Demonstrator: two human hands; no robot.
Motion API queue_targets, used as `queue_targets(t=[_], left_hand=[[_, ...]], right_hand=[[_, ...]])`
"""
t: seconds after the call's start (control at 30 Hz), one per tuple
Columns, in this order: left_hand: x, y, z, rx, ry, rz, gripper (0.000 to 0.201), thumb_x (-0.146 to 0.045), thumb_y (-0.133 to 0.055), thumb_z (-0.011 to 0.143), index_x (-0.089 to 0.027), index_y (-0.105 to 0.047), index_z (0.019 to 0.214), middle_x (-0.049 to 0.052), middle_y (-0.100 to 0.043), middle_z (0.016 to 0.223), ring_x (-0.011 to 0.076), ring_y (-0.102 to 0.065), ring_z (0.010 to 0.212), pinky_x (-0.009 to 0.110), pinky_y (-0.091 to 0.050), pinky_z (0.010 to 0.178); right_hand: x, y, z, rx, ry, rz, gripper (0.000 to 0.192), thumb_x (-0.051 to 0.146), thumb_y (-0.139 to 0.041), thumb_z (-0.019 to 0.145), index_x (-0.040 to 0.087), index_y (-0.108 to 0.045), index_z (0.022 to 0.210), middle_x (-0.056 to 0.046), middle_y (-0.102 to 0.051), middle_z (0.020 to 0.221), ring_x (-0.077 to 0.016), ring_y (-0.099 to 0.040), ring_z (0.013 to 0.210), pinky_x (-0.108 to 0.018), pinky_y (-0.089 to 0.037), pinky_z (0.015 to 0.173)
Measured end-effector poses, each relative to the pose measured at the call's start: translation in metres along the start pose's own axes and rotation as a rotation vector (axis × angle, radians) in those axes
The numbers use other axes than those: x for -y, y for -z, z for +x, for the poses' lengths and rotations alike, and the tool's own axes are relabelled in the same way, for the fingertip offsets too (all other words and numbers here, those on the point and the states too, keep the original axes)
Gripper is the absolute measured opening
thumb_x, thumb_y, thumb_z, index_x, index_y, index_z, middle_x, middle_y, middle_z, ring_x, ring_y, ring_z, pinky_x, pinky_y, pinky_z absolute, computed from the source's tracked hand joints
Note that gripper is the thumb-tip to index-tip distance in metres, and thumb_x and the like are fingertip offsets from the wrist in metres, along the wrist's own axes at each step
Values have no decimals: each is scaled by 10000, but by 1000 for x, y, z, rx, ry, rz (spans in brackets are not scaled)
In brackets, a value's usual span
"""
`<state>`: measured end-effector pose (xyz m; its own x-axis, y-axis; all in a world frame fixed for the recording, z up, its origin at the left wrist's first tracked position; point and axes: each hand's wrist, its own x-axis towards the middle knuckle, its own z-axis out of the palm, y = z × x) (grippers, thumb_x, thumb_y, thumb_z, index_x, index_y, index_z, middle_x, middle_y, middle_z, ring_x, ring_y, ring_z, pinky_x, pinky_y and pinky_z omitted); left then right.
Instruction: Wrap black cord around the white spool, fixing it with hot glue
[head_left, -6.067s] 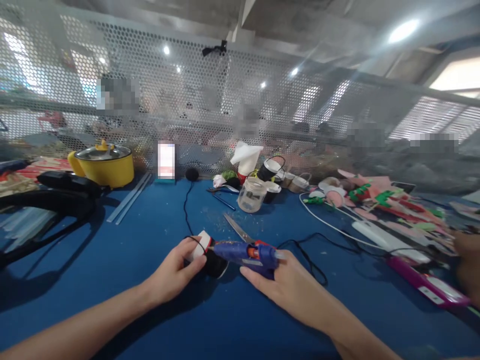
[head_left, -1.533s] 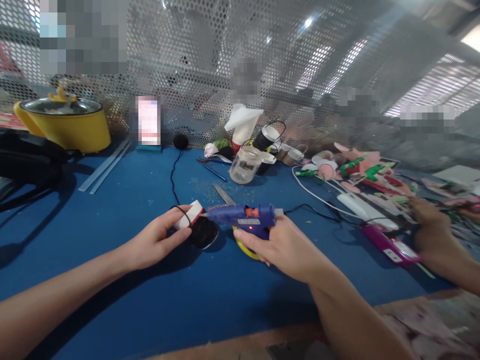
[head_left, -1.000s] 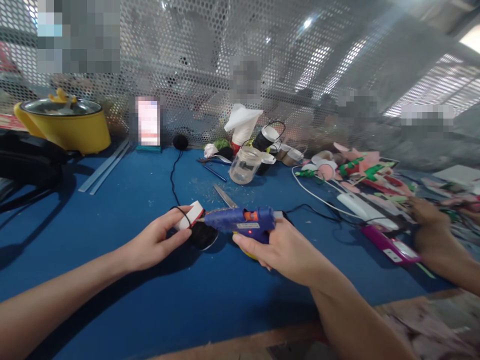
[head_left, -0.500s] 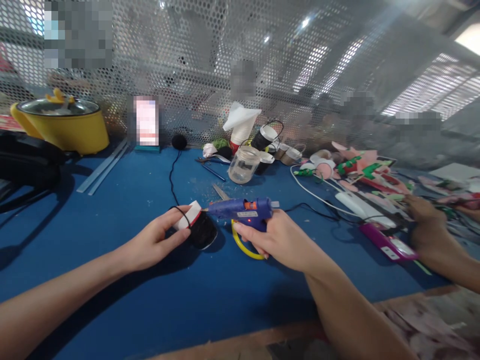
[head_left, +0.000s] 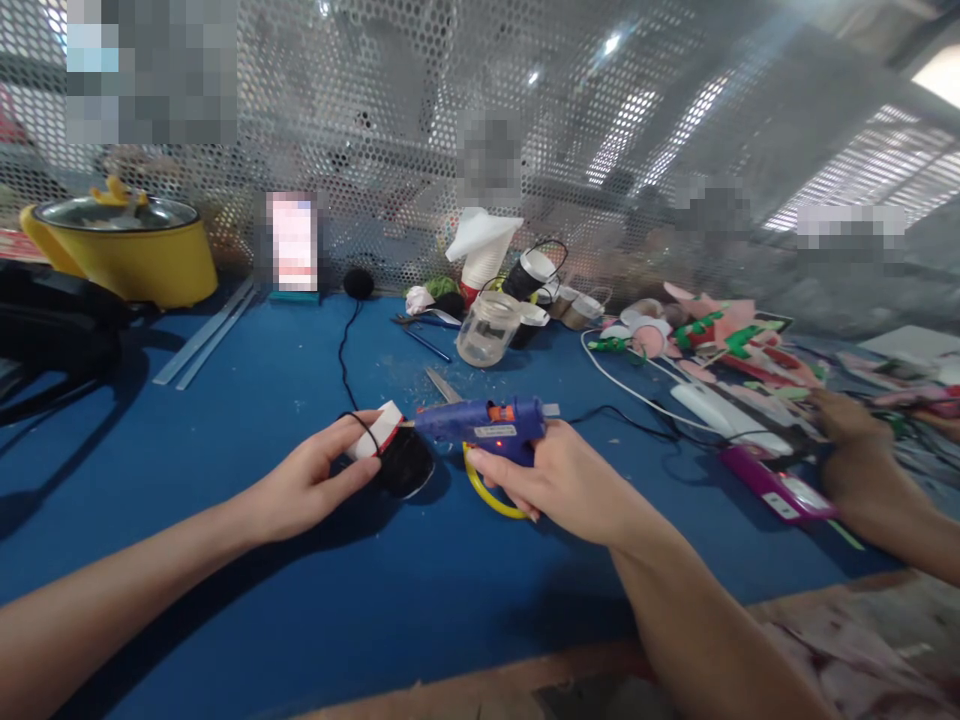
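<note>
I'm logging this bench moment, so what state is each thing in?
Glue gun: red lamp lit, gripped by right hand, nozzle at the cup.
Small black-and-white cup: on its side, held by left hand.
Clear jar: upright, open.
Yellow pot: lidded.
Scissors: lying flat.

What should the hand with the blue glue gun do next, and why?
Probably squeeze the trigger gently. The right hand holds the blue glue gun with its nozzle right at the small white and black piece that the left hand pinches, and the gun's red light glows, so it looks ready to lay glue there.
</note>
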<state>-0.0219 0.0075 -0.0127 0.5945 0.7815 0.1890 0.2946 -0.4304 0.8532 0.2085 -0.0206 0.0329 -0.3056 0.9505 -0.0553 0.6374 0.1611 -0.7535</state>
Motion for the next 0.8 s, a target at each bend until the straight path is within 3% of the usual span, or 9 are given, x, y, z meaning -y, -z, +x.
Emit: queue_targets(t=[0.2, 0.37, 0.57, 0.7, 0.8], left_hand=[[0, 0, 0, -10, 18, -6, 159, -290, -430, 820, -154, -511, 823, 112, -509, 1159, 226, -469, 1072, 326, -345, 933], [0, 0, 0, -8, -6, 3, 172, -293, -419, 830, -156, -523, 823, 100, -545, 1102, 224, -459, 1087, 319, -358, 925], [0, 0, -1, -12, 8, 10, 164, -287, -425, 825, -151, -516, 807, 100, -536, 1119, 221, -475, 1060, 311, -357, 921], [0, -1, -1, -10, 4, 11, 158, -274, -423, 824, -154, -507, 765, 93, -544, 1097, 213, -485, 1042, 294, -367, 906], [0, -1, 0, -16, 14, 16, 150, -272, -425, 822, -152, -510, 789, 94, -525, 1130, 206, -493, 1022, 292, -367, 903]], right_hand=[[0, 0, 1, -44, 25, -37, 284, 354, -468, 787, 168, -474, 572, 54, -430, 361, -78, -421, 336, -203, -373, 402], [2, 0, 0, 4, 10, 4, 316, 351, -461, 794, 167, -451, 537, 46, -422, 374, -71, -423, 344, -196, -387, 409], [3, -1, -1, -47, 19, -37, 294, 338, -473, 785, 179, -432, 541, 45, -431, 364, -78, -420, 344, -200, -378, 398], [4, -2, -3, -7, -13, -16, 234, 344, -482, 778, 180, -454, 613, 48, -449, 418, -81, -425, 358, -200, -373, 385], [5, -2, -5, 19, 41, -15, 229, 329, -469, 790, 183, -470, 613, 40, -478, 461, -82, -430, 379, -206, -377, 405]])
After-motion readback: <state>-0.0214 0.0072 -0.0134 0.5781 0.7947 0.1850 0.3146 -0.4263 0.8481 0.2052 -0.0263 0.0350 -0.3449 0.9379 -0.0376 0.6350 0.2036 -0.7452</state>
